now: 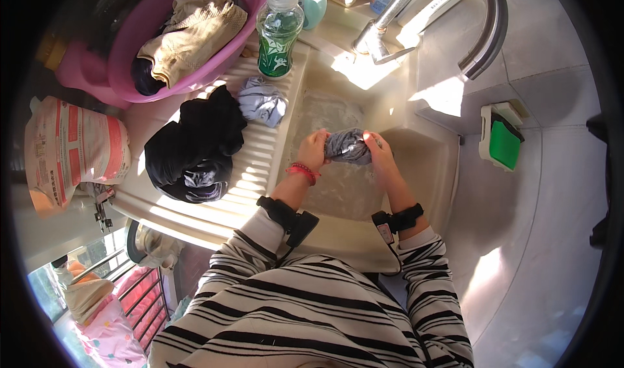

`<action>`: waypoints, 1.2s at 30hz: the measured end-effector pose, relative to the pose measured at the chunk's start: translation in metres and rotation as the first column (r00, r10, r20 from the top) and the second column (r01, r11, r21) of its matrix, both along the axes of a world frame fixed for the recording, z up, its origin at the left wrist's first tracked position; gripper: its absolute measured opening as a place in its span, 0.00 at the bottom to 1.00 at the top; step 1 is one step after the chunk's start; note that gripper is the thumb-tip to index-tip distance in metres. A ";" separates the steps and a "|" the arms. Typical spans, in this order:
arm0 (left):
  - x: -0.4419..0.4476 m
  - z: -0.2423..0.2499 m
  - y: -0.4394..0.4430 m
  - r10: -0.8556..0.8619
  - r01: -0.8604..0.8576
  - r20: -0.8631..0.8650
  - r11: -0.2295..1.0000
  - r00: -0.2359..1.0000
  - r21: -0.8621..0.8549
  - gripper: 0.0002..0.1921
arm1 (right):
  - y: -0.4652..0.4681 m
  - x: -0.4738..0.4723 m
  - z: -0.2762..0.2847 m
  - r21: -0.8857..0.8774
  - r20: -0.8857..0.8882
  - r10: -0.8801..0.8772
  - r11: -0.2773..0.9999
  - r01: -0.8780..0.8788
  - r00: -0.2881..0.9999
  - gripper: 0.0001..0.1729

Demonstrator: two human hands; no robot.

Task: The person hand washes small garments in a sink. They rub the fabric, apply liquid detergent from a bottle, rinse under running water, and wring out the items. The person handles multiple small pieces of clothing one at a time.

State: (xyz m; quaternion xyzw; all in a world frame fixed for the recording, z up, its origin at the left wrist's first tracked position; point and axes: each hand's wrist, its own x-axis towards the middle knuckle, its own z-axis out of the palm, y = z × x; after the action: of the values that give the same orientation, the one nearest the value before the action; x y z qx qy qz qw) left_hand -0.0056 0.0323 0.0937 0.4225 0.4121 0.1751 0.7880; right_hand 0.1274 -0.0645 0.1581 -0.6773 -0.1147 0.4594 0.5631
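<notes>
A bunched grey wet cloth [348,146] is held between my two hands over the laundry sink [424,158]. My left hand [314,149] grips its left end, and a red beaded bracelet circles that wrist. At the opposite end my right hand [379,151] is closed on the cloth, thumb on top. Cloudy water [336,187] lies in the basin beneath. On the ribbed washboard [256,173] to the left rest a heap of black fabric [195,149] and a crumpled light blue-grey cloth [263,100].
A pink basin [204,78] holding clothes stands at the back left, near a green-labelled plastic bottle [279,39]. A chrome faucet [378,39] and its curved spout [490,27] rise behind. A pink-and-white pouch [78,149] sits far left. A green-faced brush [504,145] hangs on the tiled wall.
</notes>
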 end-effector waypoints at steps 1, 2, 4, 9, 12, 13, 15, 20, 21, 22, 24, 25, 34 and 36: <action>-0.002 -0.002 0.007 0.065 -0.066 -0.014 0.995 0.998 -0.069 0.18 | -0.006 0.010 -0.005 -0.027 0.144 0.087 0.996 -0.084 0.986 0.15; -0.003 -0.003 0.013 0.063 -0.069 -0.047 0.990 0.997 -0.126 0.18 | -0.011 0.020 -0.011 -0.062 0.279 0.175 0.985 -0.164 0.944 0.16; -0.001 -0.007 0.018 0.074 -0.084 -0.062 0.979 0.995 -0.188 0.17 | -0.020 0.037 -0.032 -0.078 0.420 0.256 0.966 -0.246 0.871 0.19; 0.017 -0.027 -0.003 0.339 -0.533 -0.454 0.738 0.824 -0.415 0.14 | -0.039 0.049 -0.096 -0.382 0.661 0.561 0.823 -0.420 0.498 0.19; 0.011 -0.046 -0.012 0.288 -0.464 -0.476 0.832 0.831 -0.305 0.20 | -0.039 0.027 -0.125 -0.447 0.706 0.555 0.831 -0.331 0.439 0.18; 0.007 -0.054 -0.013 0.230 -0.397 -0.489 0.878 0.842 -0.270 0.23 | -0.041 0.015 -0.133 -0.491 0.762 0.579 0.809 -0.324 0.289 0.18; -0.001 -0.074 -0.015 0.130 -0.269 -0.482 0.935 0.866 -0.231 0.27 | -0.048 -0.014 -0.147 -0.579 0.806 0.592 0.794 -0.186 0.015 0.19; -0.018 -0.132 -0.026 0.200 -0.148 -0.586 0.980 0.786 0.135 0.29 | -0.042 -0.033 -0.171 -0.699 0.677 0.700 0.516 -0.496 -0.226 0.23; -0.020 -0.141 -0.029 0.188 -0.109 -0.632 0.981 0.752 0.163 0.29 | -0.039 -0.030 -0.173 -0.680 0.694 0.700 0.558 -0.476 -0.172 0.23; -0.022 -0.148 -0.030 0.211 -0.162 -0.607 0.978 0.767 0.135 0.29 | -0.037 -0.029 -0.174 -0.669 0.681 0.726 0.672 -0.317 0.100 0.24; -0.023 -0.155 -0.030 0.247 -0.242 -0.560 0.967 0.791 0.084 0.30 | -0.036 -0.025 -0.173 -0.636 0.752 0.657 0.742 -0.211 0.044 0.22; -0.023 -0.154 -0.028 0.251 -0.277 -0.550 0.960 0.796 0.038 0.29 | -0.037 -0.025 -0.171 -0.621 0.776 0.630 0.761 -0.190 -0.011 0.22; -0.006 -0.110 -0.027 0.310 -0.409 -0.289 0.823 0.905 -0.396 0.32 | -0.010 -0.045 -0.152 -0.037 0.322 0.347 0.934 -0.355 0.881 0.14; -0.005 -0.128 -0.025 0.336 -0.371 -0.158 0.849 0.929 -0.375 0.28 | -0.007 -0.056 -0.138 0.080 0.268 0.375 0.910 -0.408 0.888 0.13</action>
State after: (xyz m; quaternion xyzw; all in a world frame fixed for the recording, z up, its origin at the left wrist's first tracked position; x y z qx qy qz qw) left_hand -0.0109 0.0074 -0.0339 0.1773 0.5434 0.2110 0.7929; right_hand 0.0715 -0.0717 0.0203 -0.6526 -0.3485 0.4672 0.4841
